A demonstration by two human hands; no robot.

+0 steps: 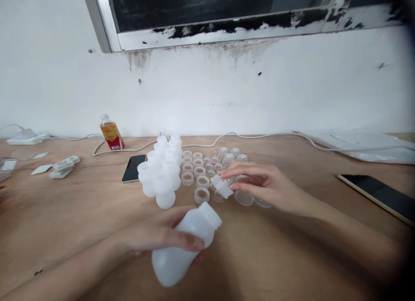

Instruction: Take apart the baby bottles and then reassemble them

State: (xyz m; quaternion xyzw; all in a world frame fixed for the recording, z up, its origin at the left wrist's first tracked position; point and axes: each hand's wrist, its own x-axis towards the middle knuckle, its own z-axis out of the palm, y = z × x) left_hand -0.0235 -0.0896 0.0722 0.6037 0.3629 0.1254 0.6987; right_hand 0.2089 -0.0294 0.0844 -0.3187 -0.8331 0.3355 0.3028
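Observation:
My left hand (177, 236) is wrapped round a translucent white bottle (181, 249), tilted with its neck up to the right. Up and to the right of that neck, my right hand (249, 180) pinches a clear ribbed collar (222, 186) between thumb and fingers. The collar and bottle are apart. Several white bottles (164, 184) stand in a cluster behind my left hand. Beside them lie rows of clear rings (202, 194), then small clear nipple-like pieces (214, 159) and clear domed caps (243, 198), partly hidden by my right hand.
A drink bottle (112, 134) stands at the back left, near a white cable (223, 139). One phone (134, 168) lies left of the bottles, another (379, 195) at the right. Small packets (65, 165) are at the left; a plastic bag (359, 143) lies back right.

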